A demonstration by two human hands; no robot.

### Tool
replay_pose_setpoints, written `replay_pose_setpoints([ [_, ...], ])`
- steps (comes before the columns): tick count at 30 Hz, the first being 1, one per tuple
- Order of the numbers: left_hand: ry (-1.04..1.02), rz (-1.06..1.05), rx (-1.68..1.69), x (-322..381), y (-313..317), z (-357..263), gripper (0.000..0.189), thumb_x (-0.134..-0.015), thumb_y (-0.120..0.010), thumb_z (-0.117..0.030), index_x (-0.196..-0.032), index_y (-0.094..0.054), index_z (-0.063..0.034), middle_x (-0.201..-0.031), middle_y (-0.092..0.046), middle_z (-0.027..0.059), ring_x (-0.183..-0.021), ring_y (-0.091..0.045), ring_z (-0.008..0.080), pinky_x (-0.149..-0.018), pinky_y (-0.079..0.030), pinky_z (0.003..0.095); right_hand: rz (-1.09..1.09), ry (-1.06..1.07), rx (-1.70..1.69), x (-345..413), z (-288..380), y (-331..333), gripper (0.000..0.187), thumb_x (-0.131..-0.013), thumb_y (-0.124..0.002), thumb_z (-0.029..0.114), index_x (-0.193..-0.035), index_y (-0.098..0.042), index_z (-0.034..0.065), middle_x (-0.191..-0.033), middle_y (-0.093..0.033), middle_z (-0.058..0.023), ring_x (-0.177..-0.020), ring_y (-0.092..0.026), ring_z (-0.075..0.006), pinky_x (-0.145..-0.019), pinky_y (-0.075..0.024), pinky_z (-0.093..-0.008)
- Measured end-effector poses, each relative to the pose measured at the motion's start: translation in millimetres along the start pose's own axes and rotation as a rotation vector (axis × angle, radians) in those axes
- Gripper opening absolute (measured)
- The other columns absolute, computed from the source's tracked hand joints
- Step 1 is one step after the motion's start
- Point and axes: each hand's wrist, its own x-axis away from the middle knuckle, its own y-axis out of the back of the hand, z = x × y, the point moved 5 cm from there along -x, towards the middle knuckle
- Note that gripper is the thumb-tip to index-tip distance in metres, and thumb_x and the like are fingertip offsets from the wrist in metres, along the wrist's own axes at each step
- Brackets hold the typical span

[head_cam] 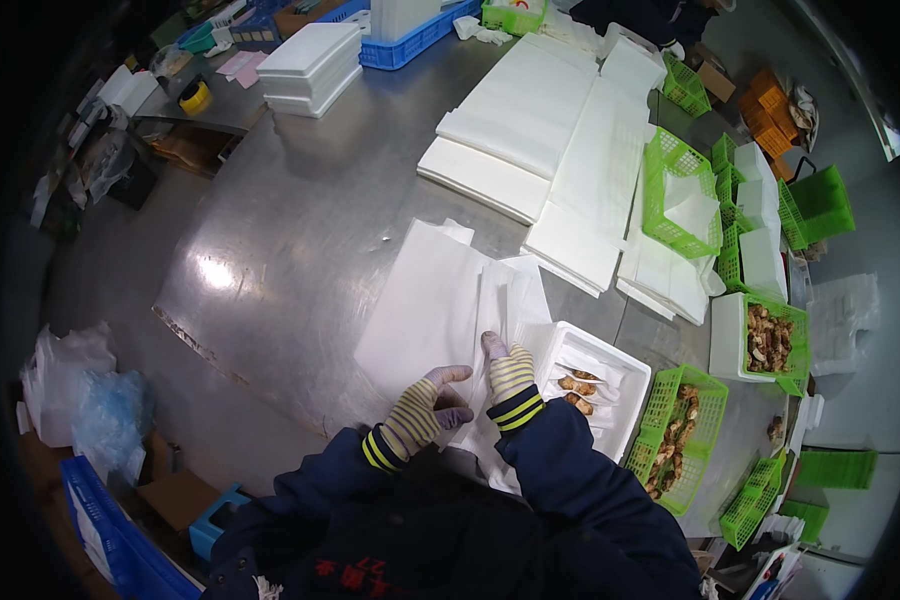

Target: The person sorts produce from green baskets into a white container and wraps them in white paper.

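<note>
White paper sheets (427,300) lie on the steel table before me. My right hand (511,367), in a striped glove, rests on a narrow folded strip of the paper; whether it grips the strip is unclear. Just left of it my left hand (424,409), gloved alike, has its thumb and fingers apart over the paper's near part. To the right of my right hand stands a white foam box (630,360) lined with white paper, and several brown mushrooms (579,386) lie inside it. A green basket (701,442) with more mushrooms is beside the box.
Large stacks of white sheets (517,127) cover the far right of the steel table (292,247). Foam lids (311,67) are piled at its far edge. Green baskets (679,191) line the right side. A person (637,19) in dark clothes is at the top right.
</note>
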Motion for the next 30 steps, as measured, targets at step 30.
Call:
replay_pose_setpoints([
  [30, -0.125, 0.387, 0.826, -128.9, -77.8, -69.7, 0.050, -0.079, -0.073, -0.027, -0.119, -0.053, -0.0054, -0.108, -0.061, 0.0056, -0.094, -0.060, 0.0136, -0.079, -0.052, 0.0277, 0.042, 0.510, 0.024, 64.8, 211.6, 237.8, 0.045, -0.077, -0.065, 0.011, -0.117, -0.051, -0.0046, -0.101, -0.062, -0.0142, -0.085, -0.062, -0.0197, -0.074, -0.0523, -0.0297],
])
